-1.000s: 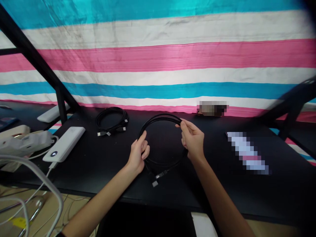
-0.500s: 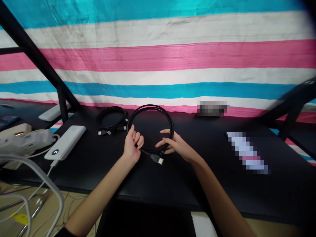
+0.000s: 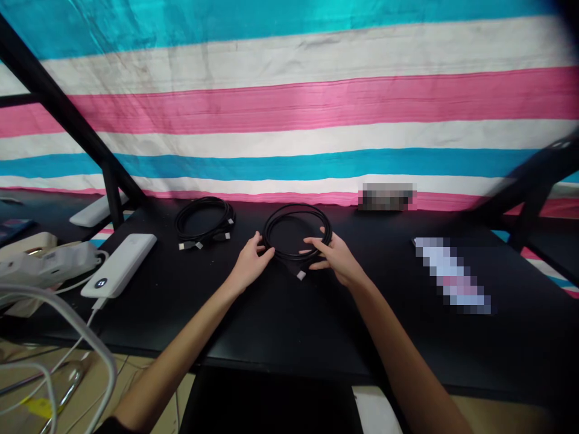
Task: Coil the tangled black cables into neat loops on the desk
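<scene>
A black cable [image 3: 289,257] is wound into a round coil at the middle of the desk. Its plug [image 3: 300,275], with a bright metal end, sticks out below the ring; I cannot make out the plug type. My left hand [image 3: 249,260] has its thumb and fingers around the coil's left edge. On the right side, my right hand [image 3: 340,260] grips the ring between thumb and fingers, some fingers reaching inside the loop. To the left lies another coiled black cable [image 3: 180,224] with several plugs, touched by neither hand.
A white power bank [image 3: 121,265] with a cable plugged in lies left, beside a white power strip [image 3: 54,265]. Blurred-out objects lie at the back [image 3: 388,197] and right [image 3: 452,277] of the black desk. A striped sheet [image 3: 289,102] hangs behind, between dark slanted frame bars [image 3: 76,126].
The coil has shifted right and its plug has risen closer to the ring. My left hand has turned, unfolding its curled fingers, and moved right along with it. My right hand moved slightly right.
</scene>
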The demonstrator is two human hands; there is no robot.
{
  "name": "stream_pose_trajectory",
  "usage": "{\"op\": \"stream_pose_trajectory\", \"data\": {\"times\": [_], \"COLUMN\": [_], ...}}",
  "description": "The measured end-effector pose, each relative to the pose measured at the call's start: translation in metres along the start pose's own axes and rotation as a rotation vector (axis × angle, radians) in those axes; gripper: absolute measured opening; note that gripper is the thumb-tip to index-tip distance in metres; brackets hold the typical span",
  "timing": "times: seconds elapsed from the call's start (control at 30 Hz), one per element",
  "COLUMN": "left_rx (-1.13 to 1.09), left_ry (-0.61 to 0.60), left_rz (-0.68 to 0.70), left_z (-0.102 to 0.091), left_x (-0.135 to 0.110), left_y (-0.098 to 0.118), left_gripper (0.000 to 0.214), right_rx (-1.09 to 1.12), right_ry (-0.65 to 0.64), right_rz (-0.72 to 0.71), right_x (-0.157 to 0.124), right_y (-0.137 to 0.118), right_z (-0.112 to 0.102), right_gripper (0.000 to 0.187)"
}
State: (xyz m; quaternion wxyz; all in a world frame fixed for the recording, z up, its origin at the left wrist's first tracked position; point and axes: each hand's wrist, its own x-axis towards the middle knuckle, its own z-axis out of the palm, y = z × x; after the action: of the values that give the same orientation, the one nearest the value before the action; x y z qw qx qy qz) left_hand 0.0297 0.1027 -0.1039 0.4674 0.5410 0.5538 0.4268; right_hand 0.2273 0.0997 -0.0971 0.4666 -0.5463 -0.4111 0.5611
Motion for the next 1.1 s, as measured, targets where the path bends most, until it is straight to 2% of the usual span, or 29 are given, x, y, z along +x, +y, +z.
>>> {"op": "stream_pose_trajectory", "data": {"times": [0.07, 0.13, 0.2, 0.27, 0.37, 0.5, 0.63, 0.77, 0.93, 1.03, 1.1], "left_rx": [0.067, 0.247, 0.526, 0.738, 0.798, 0.870, 0.923, 0.964, 1.029, 1.056, 1.075], "left_ry": [0.006, -0.031, -0.145, -0.276, -0.350, -0.350, -0.316, -0.234, -0.050, 0.022, 0.071], "left_rz": [0.098, 0.270, 0.464, 0.583, 0.602, 0.601, 0.593, 0.584, 0.572, 0.572, 0.557], "left_z": [-0.004, -0.010, -0.015, -0.016, -0.010, 0.002, 0.009, 0.014, 0.018, 0.013, 0.003], "left_x": [0.001, 0.002, 0.004, 0.006, 0.011, 0.025, 0.039, 0.045, 0.040, 0.038, 0.037], "left_y": [-0.002, -0.003, -0.006, -0.009, -0.011, -0.009, -0.004, -0.003, -0.006, -0.003, 0.000], "left_gripper": [0.049, 0.043, 0.044, 0.046, 0.044, 0.035, 0.028, 0.020, 0.014, 0.017, 0.020], "right_rx": [-0.001, 0.008, 0.031, 0.054, 0.081, 0.053, 0.004, 0.024, 0.034, 0.008, -0.020], "right_ry": [0.004, 0.033, 0.089, 0.135, 0.170, 0.250, 0.318, 0.334, 0.320, 0.316, 0.316], "right_rz": [-0.023, -0.049, -0.074, -0.091, -0.096, -0.101, -0.196, -0.242, -0.270, -0.288, -0.305], "right_x": [0.003, 0.007, 0.010, 0.012, 0.014, 0.016, 0.018, 0.018, 0.017, 0.016, 0.015], "right_y": [0.003, 0.006, 0.008, 0.009, 0.009, 0.007, 0.006, 0.005, 0.004, 0.004, 0.005], "right_z": [-0.002, -0.003, -0.005, -0.006, -0.006, -0.008, -0.012, -0.013, -0.012, -0.011, -0.012], "right_gripper": [0.048, 0.036, 0.031, 0.033, 0.040, 0.046, 0.046, 0.043, 0.039, 0.037, 0.035]}}
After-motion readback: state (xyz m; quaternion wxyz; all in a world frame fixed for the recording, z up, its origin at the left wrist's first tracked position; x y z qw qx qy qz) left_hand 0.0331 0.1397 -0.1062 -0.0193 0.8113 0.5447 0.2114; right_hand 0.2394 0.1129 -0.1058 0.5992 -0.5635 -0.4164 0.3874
